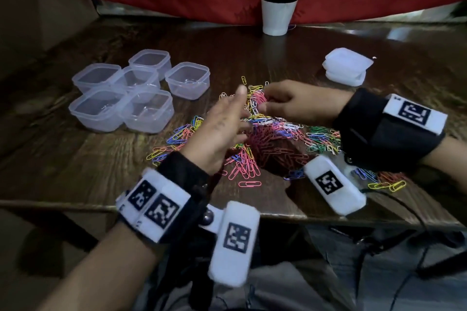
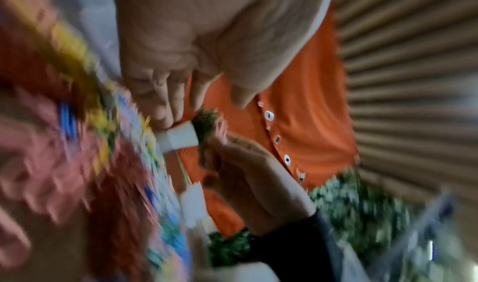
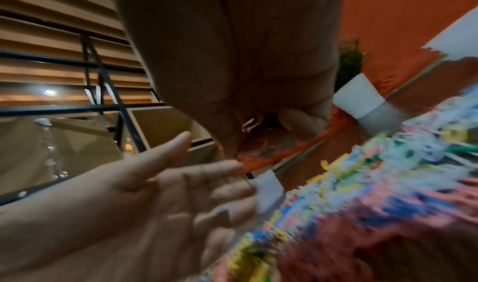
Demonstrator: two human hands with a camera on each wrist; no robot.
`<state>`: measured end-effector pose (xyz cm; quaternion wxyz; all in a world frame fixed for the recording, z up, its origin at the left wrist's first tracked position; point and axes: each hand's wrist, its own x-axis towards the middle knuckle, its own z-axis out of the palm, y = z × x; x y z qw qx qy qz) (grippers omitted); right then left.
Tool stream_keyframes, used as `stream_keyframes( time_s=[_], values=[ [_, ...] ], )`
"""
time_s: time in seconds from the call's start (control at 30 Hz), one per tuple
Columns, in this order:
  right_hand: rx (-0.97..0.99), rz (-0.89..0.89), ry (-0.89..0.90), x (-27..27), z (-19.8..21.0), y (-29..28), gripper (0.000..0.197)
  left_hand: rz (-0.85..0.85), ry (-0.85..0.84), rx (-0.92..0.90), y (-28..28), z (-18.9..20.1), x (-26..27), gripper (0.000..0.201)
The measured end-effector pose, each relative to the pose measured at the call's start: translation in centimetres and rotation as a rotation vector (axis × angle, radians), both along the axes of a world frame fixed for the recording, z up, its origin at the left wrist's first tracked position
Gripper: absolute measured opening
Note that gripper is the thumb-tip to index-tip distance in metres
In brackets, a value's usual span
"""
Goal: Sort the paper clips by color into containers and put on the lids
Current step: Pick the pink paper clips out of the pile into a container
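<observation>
clips (image 1: 255,139) lie in one mixed, many-coloured heap at the middle of the table (image 1: 75,171), spread from about 9 o'clock to 3 o'clock in the head view. the right hand (image 1: 290,106) is at the 12 o'clock edge of the heap, fingers curled, and it pinches a few pink clips there; how many, i cannot tell. the left hand (image 1: 222,131) hovers over the heap's middle with fingers straight and thumb up, holding nothing. both wrist views are blurred and show only streaks of colour under the hands.

six boxes (image 1: 126,93), all without clips inside, stand together at 10 o'clock from the heap, just beside its left edge. the stack of lids (image 1: 347,65) is at 2 o'clock, well apart from the boxes.

the boxes lie to the left of the pinching hand, across the left hand, so i judge the right hand must carry its clips over the heap toward 10 o'clock; the left hand is nearer to the boxes. sorting seems to be only at its beginning.
</observation>
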<state>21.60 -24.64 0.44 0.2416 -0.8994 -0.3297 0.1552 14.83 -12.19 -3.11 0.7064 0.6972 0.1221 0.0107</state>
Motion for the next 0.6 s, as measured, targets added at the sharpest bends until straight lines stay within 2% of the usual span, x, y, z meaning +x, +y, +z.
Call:
stream_keyframes(
  time_s=[0.03,0.1,0.17,0.2,0.3,0.37,0.43,0.5,0.6],
  values=[
    [0.021,0.018,-0.021,-0.3,0.5,0.6,0.024,-0.007,0.059,-0.230,-0.5,0.1,0.2,0.043],
    [-0.064,0.055,-0.137,-0.8,1.2,2.0,0.027,-0.031,0.079,-0.636,-1.2,0.2,0.5,0.050],
    [-0.217,0.072,-0.296,-1.3,1.2,3.2,0.035,0.042,0.087,-0.912,-1.4,0.2,0.7,0.046],
    [-0.263,0.080,-0.350,-1.5,1.0,3.5,0.037,0.085,0.105,-0.979,-1.4,0.2,0.8,0.041],
    [-0.208,0.143,-0.386,-2.0,0.9,2.5,0.020,0.103,0.147,-1.014,-1.5,-0.1,0.9,0.038],
    [-0.019,0.098,-0.396,-2.0,1.2,0.7,0.029,0.087,0.149,-1.062,-1.0,-0.5,0.9,0.044],
    [0.137,0.002,-0.384,-1.6,1.5,-1.5,0.023,0.084,0.140,-1.142,0.1,-0.9,0.8,0.040],
    [-0.065,-0.025,-0.308,-1.3,0.8,-3.3,0.021,0.055,0.171,-1.097,1.3,-1.3,0.6,0.045],
    [-0.416,0.000,-0.177,-1.5,-1.4,-3.8,0.037,-0.081,0.212,-0.784,2.2,-0.9,0.5,0.050]
  ],
)
